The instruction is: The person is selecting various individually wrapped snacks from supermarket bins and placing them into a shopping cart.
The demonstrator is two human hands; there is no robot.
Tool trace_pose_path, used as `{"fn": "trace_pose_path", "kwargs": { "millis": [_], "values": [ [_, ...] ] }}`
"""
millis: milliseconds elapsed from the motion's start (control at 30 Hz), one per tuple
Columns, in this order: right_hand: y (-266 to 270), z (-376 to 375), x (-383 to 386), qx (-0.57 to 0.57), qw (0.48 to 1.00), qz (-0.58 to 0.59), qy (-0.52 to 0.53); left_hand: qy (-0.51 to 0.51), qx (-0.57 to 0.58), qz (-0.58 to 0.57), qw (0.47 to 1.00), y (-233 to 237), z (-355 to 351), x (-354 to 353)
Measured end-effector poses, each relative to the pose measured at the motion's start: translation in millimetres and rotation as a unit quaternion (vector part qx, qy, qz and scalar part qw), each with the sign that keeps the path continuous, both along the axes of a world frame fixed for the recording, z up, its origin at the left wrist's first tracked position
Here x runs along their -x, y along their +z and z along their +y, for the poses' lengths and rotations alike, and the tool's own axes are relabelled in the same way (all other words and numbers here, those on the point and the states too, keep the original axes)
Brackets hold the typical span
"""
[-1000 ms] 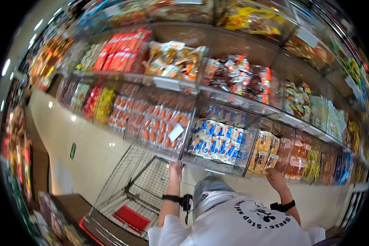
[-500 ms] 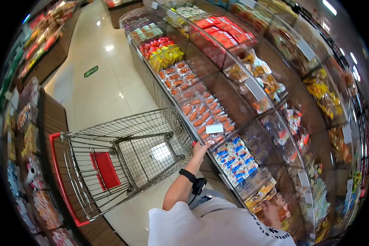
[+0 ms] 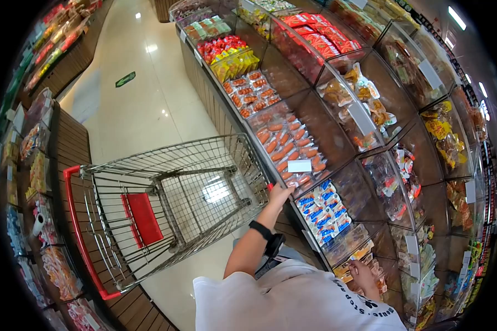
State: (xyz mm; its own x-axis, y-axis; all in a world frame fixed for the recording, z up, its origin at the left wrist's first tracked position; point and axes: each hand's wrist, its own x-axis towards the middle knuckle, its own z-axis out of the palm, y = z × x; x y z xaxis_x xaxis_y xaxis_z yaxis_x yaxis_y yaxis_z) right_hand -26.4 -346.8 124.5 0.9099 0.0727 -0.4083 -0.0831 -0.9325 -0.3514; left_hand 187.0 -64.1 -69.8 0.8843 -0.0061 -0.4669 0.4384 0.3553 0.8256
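Supermarket aisle, left hand on clear bin of orange packets

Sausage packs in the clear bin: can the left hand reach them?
Probably yes. The left hand rests at the front edge of the clear bin, right by the sausage packs; a clear panel may cover them, I cannot tell.

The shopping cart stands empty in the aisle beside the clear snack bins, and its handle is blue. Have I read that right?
Not quite. The head view shows the shopping cart empty in the aisle beside the clear snack bins, but its handle is red, not blue.
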Motion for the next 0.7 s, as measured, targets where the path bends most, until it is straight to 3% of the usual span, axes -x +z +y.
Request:
{"fn": "trace_pose_path", "kwargs": {
  "millis": [267,367,500,567,700],
  "values": [
    [11,19,-22,-0.009,1.000,0.002,-0.017,0.011,0.069,-0.017,0.997,16,5,4],
    [3,8,-17,0.013,0.999,-0.029,0.007,-0.041,-0.001,0.003,0.999,17,13,2],
    [2,6,-8,0.026,1.000,0.016,-0.007,0.004,0.105,0.047,0.993,-7,3,4],
    [0,1,-11,0.012,0.999,-0.028,-0.012,0.071,0.015,-0.037,0.997,22,-6,5],
    [9,-7,0,0.016,0.999,-0.016,-0.045,0.018,0.024,-0.047,0.998,-11,-11,-5]
  ]
}}
